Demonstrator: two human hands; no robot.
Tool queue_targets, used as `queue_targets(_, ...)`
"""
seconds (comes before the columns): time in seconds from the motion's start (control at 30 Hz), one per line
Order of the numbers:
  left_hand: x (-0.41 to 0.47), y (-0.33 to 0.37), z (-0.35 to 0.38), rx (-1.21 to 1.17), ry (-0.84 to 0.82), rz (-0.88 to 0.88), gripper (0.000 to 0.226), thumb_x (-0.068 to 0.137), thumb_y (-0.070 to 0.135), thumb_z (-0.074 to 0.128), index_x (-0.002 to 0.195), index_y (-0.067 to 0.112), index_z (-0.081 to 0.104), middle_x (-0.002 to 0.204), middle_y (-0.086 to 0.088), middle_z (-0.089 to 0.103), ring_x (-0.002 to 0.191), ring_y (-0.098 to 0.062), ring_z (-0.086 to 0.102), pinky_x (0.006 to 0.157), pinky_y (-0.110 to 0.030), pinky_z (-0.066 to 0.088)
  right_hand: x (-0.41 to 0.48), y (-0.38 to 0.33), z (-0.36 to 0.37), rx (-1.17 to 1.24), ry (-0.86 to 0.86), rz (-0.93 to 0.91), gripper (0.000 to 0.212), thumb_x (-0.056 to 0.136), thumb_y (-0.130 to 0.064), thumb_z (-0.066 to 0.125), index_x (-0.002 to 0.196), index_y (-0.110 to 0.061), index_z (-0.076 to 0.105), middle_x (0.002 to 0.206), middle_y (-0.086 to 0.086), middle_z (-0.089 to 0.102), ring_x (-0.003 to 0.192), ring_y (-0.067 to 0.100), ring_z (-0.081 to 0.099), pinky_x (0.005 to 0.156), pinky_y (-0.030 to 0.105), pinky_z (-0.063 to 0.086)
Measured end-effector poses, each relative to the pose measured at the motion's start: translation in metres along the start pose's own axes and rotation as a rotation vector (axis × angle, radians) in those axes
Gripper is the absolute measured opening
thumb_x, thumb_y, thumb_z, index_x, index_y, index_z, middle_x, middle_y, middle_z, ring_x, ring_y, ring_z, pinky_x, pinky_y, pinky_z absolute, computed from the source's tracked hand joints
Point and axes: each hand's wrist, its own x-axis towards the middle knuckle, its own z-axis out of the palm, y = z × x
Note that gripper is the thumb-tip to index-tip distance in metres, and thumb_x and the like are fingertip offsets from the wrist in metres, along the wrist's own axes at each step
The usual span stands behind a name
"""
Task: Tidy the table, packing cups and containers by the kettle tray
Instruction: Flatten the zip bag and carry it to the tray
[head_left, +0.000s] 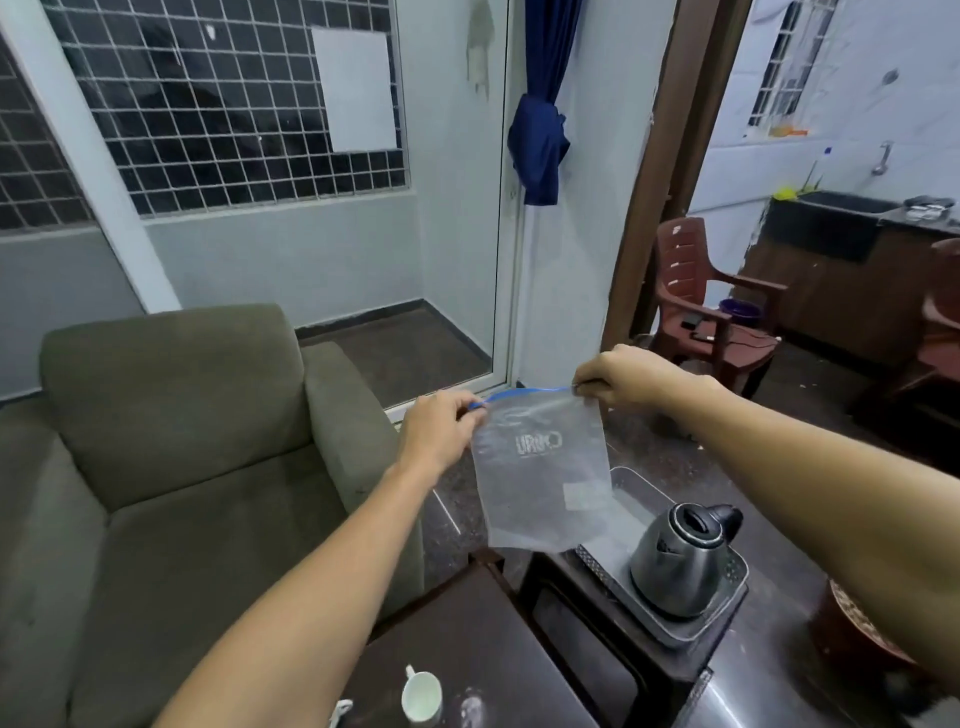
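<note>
A clear plastic zip bag (540, 478) with a blue seal strip and faint white lettering hangs empty in the air, stretched between both hands. The left hand (439, 431) pinches its left top corner, the right hand (631, 376) its right. Below the right hand, a steel kettle (678, 564) stands on a tray (675, 631); below the left, a white cup (422, 695) on the dark table (467, 623).

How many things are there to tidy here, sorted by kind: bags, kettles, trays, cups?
Clear zip bags: 1, the zip bag held up at its top corners by the left hand and right hand
Kettles: 1, the kettle
Trays: 1, the tray under the kettle
Cups: 1, the white cup
Total: 4
</note>
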Motion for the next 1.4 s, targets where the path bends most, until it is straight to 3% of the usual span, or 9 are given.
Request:
queue_targets(0.13, 0.025, 0.014, 0.094, 0.030, 0.024, -0.081, 0.017, 0.089, 0.037, 0.069, 0.102, 0.034, 0.079, 0.097, 0.002, 0.080, 0.098, -0.024, 0.072, 0.085, -0.038, 0.056, 0.027, 0.085, 0.043, 0.076, -0.031, -0.003, 0.016, 0.094, -0.022, 0.067, 0.105, -0.021, 0.077, 0.103, 0.000, 0.078, 0.099, 0.030, 0.069, 0.088, 0.039, 0.054)
queue_targets(0.37, 0.059, 0.005, 0.264, 0.067, 0.063, -0.246, 0.018, 0.092, 0.040, 0.065, 0.106, 0.041, 0.076, 0.096, 0.004, 0.079, 0.095, -0.026, 0.072, 0.077, -0.032, 0.053, 0.089, 0.219, 0.160, 0.167, -0.111, 0.024, 0.020, 0.094, -0.021, 0.065, 0.108, -0.025, 0.078, 0.111, -0.001, 0.077, 0.106, 0.029, 0.068, 0.092, 0.040, 0.053)
queue_targets(0.7, 0.061, -0.070, 0.405, 0.141, 0.015, -0.465, 0.022, 0.092, 0.044, 0.062, 0.112, 0.044, 0.072, 0.100, 0.001, 0.078, 0.099, -0.030, 0.070, 0.078, -0.036, 0.055, 0.132, 0.281, 0.336, 0.185, -0.216, -0.042, 0.022, 0.097, -0.025, 0.059, 0.114, -0.027, 0.073, 0.109, 0.001, 0.058, 0.111, 0.026, 0.060, 0.084, 0.037, 0.051)
queue_targets(0.83, 0.064, -0.082, 0.426, 0.128, 0.079, -0.471, 0.021, 0.094, 0.044, 0.060, 0.112, 0.044, 0.071, 0.092, 0.000, 0.078, 0.092, -0.030, 0.071, 0.074, -0.037, 0.057, 0.136, 0.285, 0.367, 0.110, 0.002, -0.087, 0.052, 0.087, -0.030, 0.070, 0.134, -0.014, 0.056, 0.118, 0.009, 0.052, 0.108, 0.032, 0.054, 0.079, 0.043, 0.054)
queue_targets(0.9, 0.066, -0.084, 0.433, 0.140, 0.108, -0.437, 0.021, 0.094, 0.043, 0.060, 0.112, 0.043, 0.071, 0.091, -0.001, 0.078, 0.089, -0.031, 0.071, 0.074, -0.039, 0.057, 0.131, 0.284, 0.371, 0.098, 0.216, -0.240, 0.039, 0.081, -0.027, 0.072, 0.114, -0.009, 0.062, 0.102, 0.009, 0.054, 0.089, 0.032, 0.056, 0.068, 0.041, 0.051)
queue_targets(0.97, 0.068, -0.086, 0.436, 0.137, 0.141, -0.390, 0.020, 0.094, 0.040, 0.062, 0.111, 0.040, 0.073, 0.089, -0.003, 0.078, 0.085, -0.033, 0.072, 0.070, -0.040, 0.057, 0.125, 0.280, 0.372, 0.127, 0.256, -0.408, 0.015, 0.080, -0.025, 0.068, 0.089, -0.014, 0.062, 0.086, 0.005, 0.056, 0.074, 0.031, 0.056, 0.057, 0.036, 0.046)
queue_targets(1.07, 0.075, -0.090, 0.438, 0.137, 0.184, -0.361, 0.018, 0.093, 0.038, 0.064, 0.108, 0.037, 0.074, 0.088, -0.004, 0.078, 0.083, -0.034, 0.071, 0.067, -0.040, 0.057, 0.122, 0.268, 0.382, 0.082, -0.112, -0.474, 0.015, 0.079, -0.036, 0.057, 0.073, -0.022, 0.060, 0.074, -0.002, 0.067, 0.068, 0.027, 0.063, 0.054, 0.029, 0.041)
queue_targets(1.2, 0.084, -0.096, 0.439, 0.147, 0.215, -0.331, 0.016, 0.092, 0.037, 0.066, 0.106, 0.037, 0.074, 0.086, -0.002, 0.077, 0.081, -0.033, 0.071, 0.065, -0.036, 0.053, 0.130, 0.252, 0.410, 0.036, -0.701, -0.444, 0.030, 0.088, -0.034, 0.058, 0.114, -0.029, 0.070, 0.107, -0.006, 0.074, 0.099, 0.020, 0.067, 0.086, 0.029, 0.053)
queue_targets(1.4, 0.080, -0.108, 0.449, 0.145, 0.175, -0.309, 0.019, 0.092, 0.038, 0.066, 0.108, 0.036, 0.075, 0.090, 0.003, 0.078, 0.082, -0.027, 0.072, 0.066, -0.035, 0.055, 0.148, 0.246, 0.457, 0.058, -0.814, -0.379, 0.030, 0.093, -0.016, 0.053, 0.120, -0.019, 0.066, 0.129, 0.005, 0.063, 0.119, 0.028, 0.059, 0.102, 0.034, 0.046)
